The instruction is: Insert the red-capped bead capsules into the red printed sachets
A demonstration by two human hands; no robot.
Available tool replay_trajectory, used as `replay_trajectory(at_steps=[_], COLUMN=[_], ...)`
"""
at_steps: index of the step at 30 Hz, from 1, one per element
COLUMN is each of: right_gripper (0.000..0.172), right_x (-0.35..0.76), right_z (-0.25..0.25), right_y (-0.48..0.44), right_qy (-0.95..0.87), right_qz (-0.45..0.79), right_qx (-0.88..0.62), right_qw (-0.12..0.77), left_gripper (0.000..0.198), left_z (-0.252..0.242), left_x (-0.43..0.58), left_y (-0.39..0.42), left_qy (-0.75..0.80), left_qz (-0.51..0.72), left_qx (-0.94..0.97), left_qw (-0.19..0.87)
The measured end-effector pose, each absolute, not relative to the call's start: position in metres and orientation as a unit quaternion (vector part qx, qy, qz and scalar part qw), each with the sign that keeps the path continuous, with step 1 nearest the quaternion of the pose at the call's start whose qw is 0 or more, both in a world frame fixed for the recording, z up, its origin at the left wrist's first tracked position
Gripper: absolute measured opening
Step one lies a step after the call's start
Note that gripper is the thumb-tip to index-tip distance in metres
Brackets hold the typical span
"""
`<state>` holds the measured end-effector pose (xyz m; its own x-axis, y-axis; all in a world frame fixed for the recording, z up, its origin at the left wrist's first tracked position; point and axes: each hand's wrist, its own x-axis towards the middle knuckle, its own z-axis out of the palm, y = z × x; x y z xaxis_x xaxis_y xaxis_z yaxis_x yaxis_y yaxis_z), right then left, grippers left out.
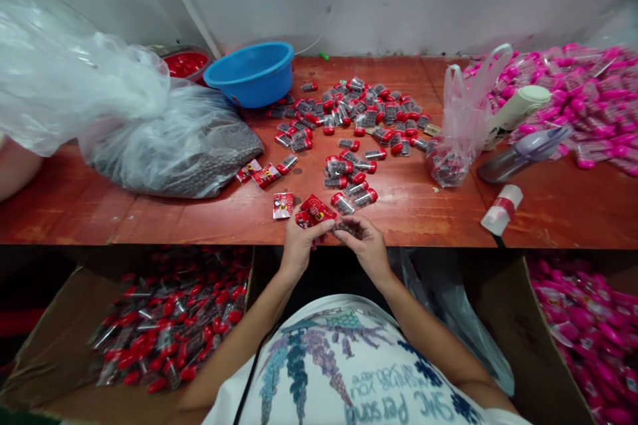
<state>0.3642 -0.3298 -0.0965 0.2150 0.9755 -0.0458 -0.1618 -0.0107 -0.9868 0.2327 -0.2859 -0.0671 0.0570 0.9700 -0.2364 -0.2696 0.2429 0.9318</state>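
My left hand [299, 245] is closed on a small red printed packet [316, 210] at the near edge of the red-brown table [149, 219]. My right hand [363, 243] is closed beside it, its fingers pinching a small clear tube of dark beads [347, 228]. The two hands nearly touch. Just beyond them lie several clear tubes with red caps [355, 197], and a loose red packet [282, 205] lies to the left.
A big heap of red-capped tubes [359, 112], a blue bowl [252, 72], a large clear bag of dark beads [174, 145], a small plastic bag [456, 139], pink tubes [588, 99] at the right. Cardboard boxes below hold red [169, 318] and pink tubes [588, 332].
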Motion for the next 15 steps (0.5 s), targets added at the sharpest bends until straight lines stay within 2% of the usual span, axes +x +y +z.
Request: replay_trajectory(at_steps=[4,9,12,15], right_gripper=[0.026,0.028,0.032,0.042], right_x=[0.363,0.362,0.367,0.376], right_z=[-0.095,-0.099,-0.101,-0.102], right_y=[-0.331,-0.329,-0.326,-0.324], right_qy=[-0.453,-0.390,-0.348,-0.386], right_qz=[0.426,0.479,0.537,0.556], right_qx=[-0.543,-0.521,-0.492,-0.473], right_qw=[0.565,0.589,0.590,0.564], left_gripper=[0.040,0.041,0.050,0.062], left_z=[-0.067,-0.063,-0.063,-0.065], left_x=[0.233,0.239,0.238,0.234], left_y=[-0.287,-0.287,-0.287,-0.288], left_qy=[0.502,0.508,0.482,0.479], left_qz=[0.476,0.458,0.468,0.483], left_qx=[0.392,0.395,0.366,0.340], left_qw=[0.606,0.613,0.644,0.649])
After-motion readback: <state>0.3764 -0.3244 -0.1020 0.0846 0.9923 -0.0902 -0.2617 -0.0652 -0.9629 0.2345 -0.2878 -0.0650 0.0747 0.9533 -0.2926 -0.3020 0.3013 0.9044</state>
